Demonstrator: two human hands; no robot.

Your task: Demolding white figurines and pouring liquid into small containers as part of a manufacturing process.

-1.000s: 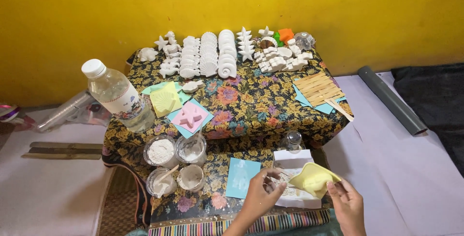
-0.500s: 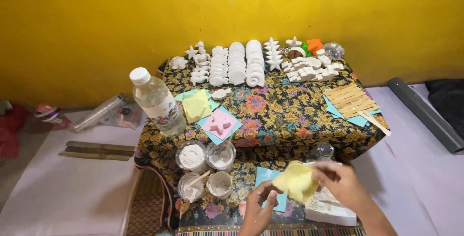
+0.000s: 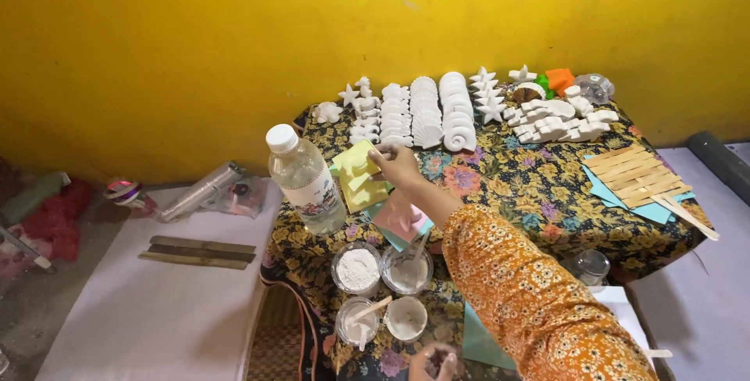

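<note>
— Yellow mould [image 3: 358, 176], just under her right hand [image 3: 397, 164]: are the fingers pinching its top edge?
— Looks so. Better set it flat beside the bottle [image 3: 305, 180], clear of the pink mould [image 3: 400, 221].
— Left hand [image 3: 432, 361]?
— Curled low by the cups [image 3: 380, 320]; grip unclear.

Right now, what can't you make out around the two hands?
- Right hand: whether its grip is closed on the yellow mould; fingers hide the contact.
- Left hand: cut off by the bottom edge; contents unclear.
- Pink mould: partly hidden by the orange sleeve.
</note>
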